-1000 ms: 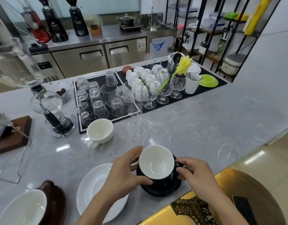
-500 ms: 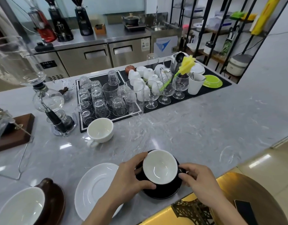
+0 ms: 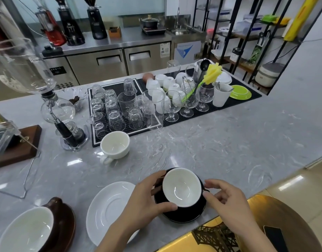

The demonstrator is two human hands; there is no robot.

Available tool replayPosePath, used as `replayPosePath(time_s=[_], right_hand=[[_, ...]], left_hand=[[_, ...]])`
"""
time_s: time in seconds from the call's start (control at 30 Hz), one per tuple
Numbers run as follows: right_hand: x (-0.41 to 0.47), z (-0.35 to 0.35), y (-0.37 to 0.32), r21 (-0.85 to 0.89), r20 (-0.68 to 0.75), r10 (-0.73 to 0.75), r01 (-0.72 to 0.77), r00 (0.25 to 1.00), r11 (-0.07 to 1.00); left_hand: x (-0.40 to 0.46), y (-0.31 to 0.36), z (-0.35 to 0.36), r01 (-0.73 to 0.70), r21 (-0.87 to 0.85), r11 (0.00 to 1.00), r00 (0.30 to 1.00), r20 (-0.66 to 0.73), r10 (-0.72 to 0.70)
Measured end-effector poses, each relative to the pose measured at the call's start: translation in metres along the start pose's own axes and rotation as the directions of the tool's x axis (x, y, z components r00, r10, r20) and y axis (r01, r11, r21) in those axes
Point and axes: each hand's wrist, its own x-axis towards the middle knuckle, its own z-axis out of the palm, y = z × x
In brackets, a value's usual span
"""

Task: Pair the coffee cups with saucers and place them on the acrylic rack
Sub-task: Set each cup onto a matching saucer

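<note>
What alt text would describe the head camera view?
Both hands, left hand and right hand, hold a black cup on a black saucer; an empty white saucer and white cup sit nearby.

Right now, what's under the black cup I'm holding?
A black saucer sits under the black cup, its rim showing at the front and back. The left hand and right hand grip the cup's sides. The saucer's middle is hidden by the cup.

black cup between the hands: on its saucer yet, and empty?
Yes to both. The black cup with white inside sits upright on the black saucer; its white bottom shows bare, with no liquid.
</note>
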Motion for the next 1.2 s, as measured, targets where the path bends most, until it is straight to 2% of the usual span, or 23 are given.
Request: replayPosePath(time_s=[0.1,0.2,0.47,0.7,0.8,0.93,1.2], right_hand=[[-0.002,-0.002,-0.011,0.023,-0.09,-0.031,0.033,0.995,0.999],[0.0,0.003,-0.028,0.041,-0.115,-0.071,0.076,0.991,0.996],[0.015,0.052,-0.074,0.074,0.014,-0.149,0.148,0.989,0.986],[0.038,0.096,-0.104,0.054,0.149,-0.176,0.17,0.973,0.984],[0.051,0.111,-0.117,-0.003,0.203,-0.195,0.2,0.96,0.98],[0.075,0.13,-0.127,-0.166,0.29,-0.242,0.297,0.926,0.94],[0.122,0.164,-0.143,-0.345,0.448,-0.244,0.418,0.86,0.841]], left_hand=[[-0.001,0.002,-0.006,-0.005,-0.021,1.0,1.0,-0.031,0.004],[-0.005,0.005,-0.017,-0.032,-0.019,0.999,0.997,-0.076,0.031],[-0.017,0.003,-0.066,-0.034,-0.027,0.999,0.971,-0.238,0.027],[-0.014,-0.009,-0.115,-0.008,0.055,0.998,0.921,-0.388,0.029],[-0.008,-0.014,-0.13,-0.008,0.097,0.995,0.901,-0.431,0.049],[0.003,-0.019,-0.143,0.03,0.125,0.992,0.886,-0.463,0.031],[0.037,-0.04,-0.157,0.131,0.199,0.971,0.903,-0.428,-0.034]])
